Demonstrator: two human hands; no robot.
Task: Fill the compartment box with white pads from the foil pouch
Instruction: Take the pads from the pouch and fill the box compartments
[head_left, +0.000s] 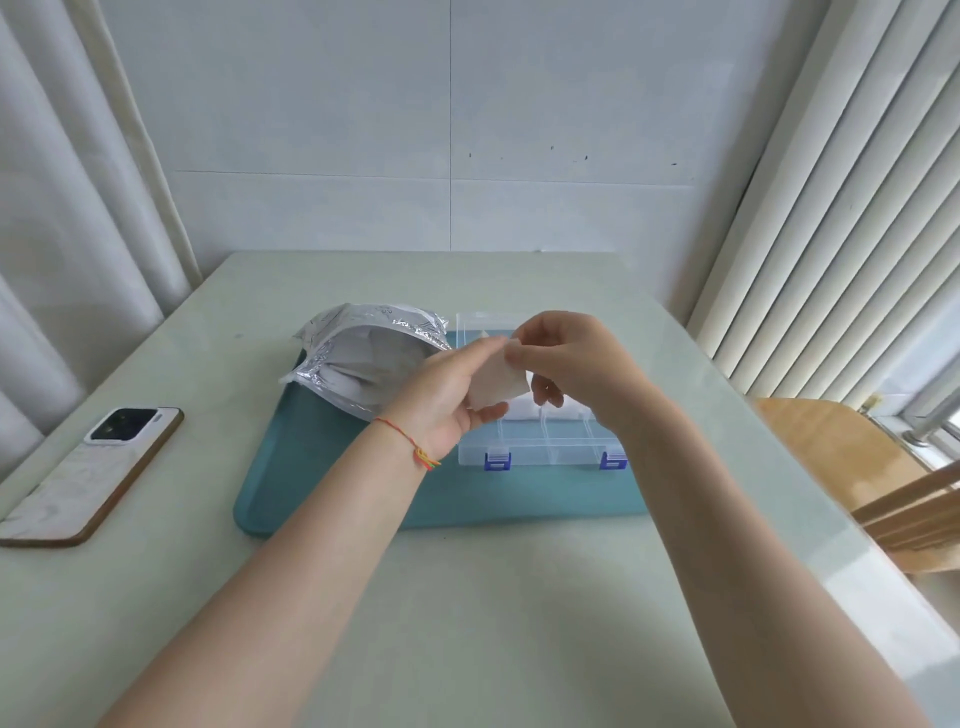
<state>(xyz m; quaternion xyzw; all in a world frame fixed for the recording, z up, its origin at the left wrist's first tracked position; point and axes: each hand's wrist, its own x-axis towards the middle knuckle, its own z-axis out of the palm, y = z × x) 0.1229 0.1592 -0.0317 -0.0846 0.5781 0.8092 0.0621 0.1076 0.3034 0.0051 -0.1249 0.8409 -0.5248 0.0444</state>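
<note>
A white pad (496, 387) is held up above the clear compartment box (550, 447), which has blue latches and stands open on the teal tray (337, 467). My left hand (449, 395) holds the pad from below and the left. My right hand (571, 364) pinches the pad's top edge between thumb and forefinger. White pads fill part of the box behind my hands; its front compartments look bare. The silver foil pouch (358, 364) lies open on the tray's left side, its mouth facing my hands.
A phone (93, 473) lies face down on the pale table's left side. A wooden chair (852, 467) stands off the table's right edge, below the vertical blinds. Curtains hang at the left, and a wall closes the far edge.
</note>
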